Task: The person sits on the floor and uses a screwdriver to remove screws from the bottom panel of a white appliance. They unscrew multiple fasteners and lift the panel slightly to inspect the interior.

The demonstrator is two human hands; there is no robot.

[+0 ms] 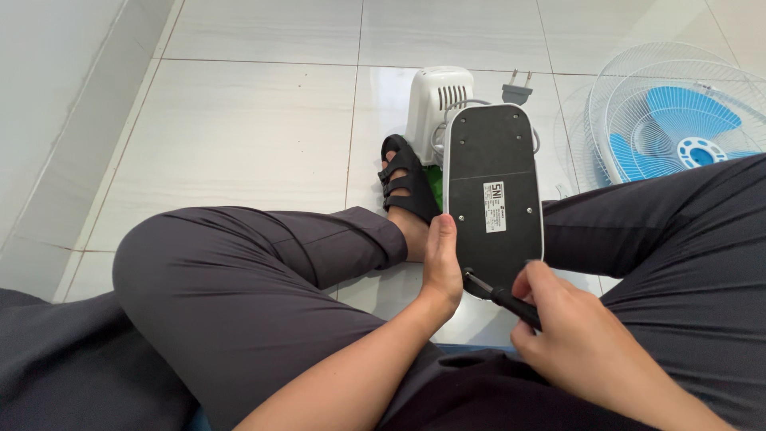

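A fan base (492,191) with a dark underside and a white rim is tipped up between my legs, with a white label in its middle. My left hand (441,267) grips its left edge near the bottom corner. My right hand (576,339) holds a black-handled screwdriver (501,295) whose tip meets the lower edge of the base. The white motor housing (436,108) lies on the floor beyond the base.
A grey power plug (516,90) lies on the white floor tiles (255,136) behind the housing. Two white fan grilles and a blue blade (674,124) lie at the right. My foot in a black sandal (408,183) rests beside the base. A white wall runs along the left.
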